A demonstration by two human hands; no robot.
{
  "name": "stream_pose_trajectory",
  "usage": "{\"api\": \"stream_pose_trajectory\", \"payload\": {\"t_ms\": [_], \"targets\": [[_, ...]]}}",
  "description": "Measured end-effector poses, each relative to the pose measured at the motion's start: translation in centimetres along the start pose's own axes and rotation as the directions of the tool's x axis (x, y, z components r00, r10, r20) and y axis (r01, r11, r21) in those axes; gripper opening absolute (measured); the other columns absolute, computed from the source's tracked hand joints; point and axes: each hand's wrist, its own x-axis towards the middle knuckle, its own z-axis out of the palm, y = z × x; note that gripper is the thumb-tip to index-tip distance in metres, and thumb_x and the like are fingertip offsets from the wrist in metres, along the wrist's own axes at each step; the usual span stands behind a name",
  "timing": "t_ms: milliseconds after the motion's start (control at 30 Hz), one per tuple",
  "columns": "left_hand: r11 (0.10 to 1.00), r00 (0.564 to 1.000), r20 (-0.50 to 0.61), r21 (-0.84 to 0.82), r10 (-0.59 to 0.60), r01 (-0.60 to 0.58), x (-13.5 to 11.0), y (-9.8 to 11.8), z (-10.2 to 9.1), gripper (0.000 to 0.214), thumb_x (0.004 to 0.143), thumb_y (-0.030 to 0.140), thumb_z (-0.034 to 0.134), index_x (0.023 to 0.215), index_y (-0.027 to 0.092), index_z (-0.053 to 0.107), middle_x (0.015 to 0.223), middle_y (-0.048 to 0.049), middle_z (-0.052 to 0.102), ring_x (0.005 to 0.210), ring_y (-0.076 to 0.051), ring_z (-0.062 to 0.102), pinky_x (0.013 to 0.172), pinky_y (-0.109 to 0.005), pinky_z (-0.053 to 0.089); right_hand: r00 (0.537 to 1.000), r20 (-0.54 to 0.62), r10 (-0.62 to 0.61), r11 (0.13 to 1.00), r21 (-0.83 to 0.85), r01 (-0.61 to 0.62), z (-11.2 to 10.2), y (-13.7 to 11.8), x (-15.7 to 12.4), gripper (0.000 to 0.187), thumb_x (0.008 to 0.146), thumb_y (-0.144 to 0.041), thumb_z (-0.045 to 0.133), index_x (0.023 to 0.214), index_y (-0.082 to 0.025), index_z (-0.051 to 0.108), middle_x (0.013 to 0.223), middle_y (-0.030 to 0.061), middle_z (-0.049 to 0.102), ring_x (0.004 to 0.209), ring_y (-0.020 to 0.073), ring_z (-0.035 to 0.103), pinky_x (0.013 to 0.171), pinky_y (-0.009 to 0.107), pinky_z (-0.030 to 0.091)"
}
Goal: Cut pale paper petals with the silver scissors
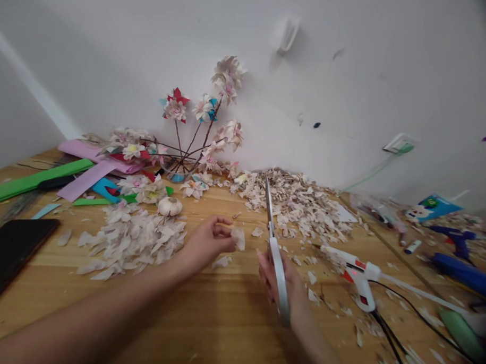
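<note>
My left hand point(209, 238) is closed in a pinch on a pale, papery garlic skin petal point(238, 238), held just above the wooden table. In my right hand point(284, 281) are scissors point(273, 247) with light grey handles, their blades together and pointing away toward the wall. Left of my left hand lies a pile of trimmed petals point(133, 239), with a garlic bulb point(170, 206) at its far edge. Beyond the scissors spreads a larger heap of garlic skin scraps point(302, 200). A single loose petal point(222, 262) rests near my left wrist.
A white glue gun point(361, 276) with black cords lies at the right. Handmade flowers point(185, 111) on brown stems stand against the wall. Green point(39, 181) and pink crepe paper point(87, 176) lie at the left, near a black phone point(15, 253). A blue glue gun point(458, 240) sits far right.
</note>
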Motion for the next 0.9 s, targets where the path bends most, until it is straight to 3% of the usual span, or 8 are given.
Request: {"api": "stream_pose_trajectory", "payload": {"t_ms": [67,133,233,467,667,900], "targets": [[0.963,0.993,0.000,-0.246,-0.116,0.113,-1.6,0.4,0.2,0.026,0.068,0.020,0.068,0.087,0.019,0.050,0.070,0.0005,0.067,0.066,-0.015,0.067,0.066,-0.029,0.052,0.999,-0.036,-0.024,1.000,-0.007,0.024,0.2,0.0,-0.2,0.037,0.059,-0.049,0.075,0.064,-0.023,0.049,0.047,-0.0088,0.048,0.036,0.0082,0.040,0.034,0.021,0.033],[0.860,0.971,-0.010,-0.467,-0.239,0.207,-2.5,0.5,0.4,0.030,0.062,0.017,0.074,0.082,0.019,0.052,0.069,0.0015,0.068,0.065,-0.013,0.067,0.067,-0.026,0.050,0.998,-0.053,-0.046,0.999,0.004,0.047,0.5,0.0,-0.5,0.035,0.054,-0.042,0.078,0.067,-0.023,0.053,0.053,-0.0063,0.055,0.046,0.0115,0.051,0.044,0.023,0.043],[0.759,0.947,-0.014,-0.601,-0.321,0.248,-2.7,0.1,1.0,0.034,0.058,0.014,0.077,0.080,0.019,0.053,0.070,0.0022,0.069,0.066,-0.011,0.066,0.069,-0.025,0.050,0.996,-0.063,-0.068,0.997,0.019,0.069,1.0,-0.1,-0.7,0.036,0.051,-0.039,0.080,0.070,-0.023,0.055,0.060,-0.0031,0.062,0.057,0.0164,0.059,0.054,0.028,0.049],[0.750,0.929,0.064,-0.572,-0.363,0.333,-2.8,-0.2,1.8,0.037,0.053,0.017,0.081,0.079,0.019,0.054,0.070,0.0018,0.071,0.068,-0.013,0.066,0.072,-0.027,0.048,0.990,-0.120,-0.079,0.995,0.048,0.085,0.6,0.0,-0.3,0.037,0.051,-0.041,0.080,0.070,-0.024,0.053,0.061,-0.0021,0.064,0.057,0.0188,0.062,0.049,0.028,0.050],[0.757,0.934,0.064,-0.568,-0.350,0.322,-2.6,-0.3,1.8,0.045,0.048,0.025,0.084,0.079,0.020,0.051,0.069,0.0017,0.071,0.066,-0.014,0.065,0.071,-0.028,0.047,0.991,-0.122,-0.055,0.995,0.071,0.064,0.4,-0.2,-0.3,0.036,0.050,-0.040,0.080,0.070,-0.023,0.055,0.060,-0.0022,0.064,0.051,0.0176,0.061,0.037,0.024,0.042],[0.826,0.968,-0.027,-0.527,-0.251,0.199,-2.2,-0.7,1.3,0.046,0.054,0.028,0.082,0.086,0.019,0.050,0.067,0.0006,0.070,0.063,-0.014,0.065,0.065,-0.027,0.047,0.999,-0.049,0.001,0.994,0.110,0.005,0.4,-0.6,-0.8,0.035,0.055,-0.041,0.078,0.073,-0.021,0.056,0.065,-0.0013,0.068,0.029,0.0050,0.037,0.026,0.020,0.026]]}}
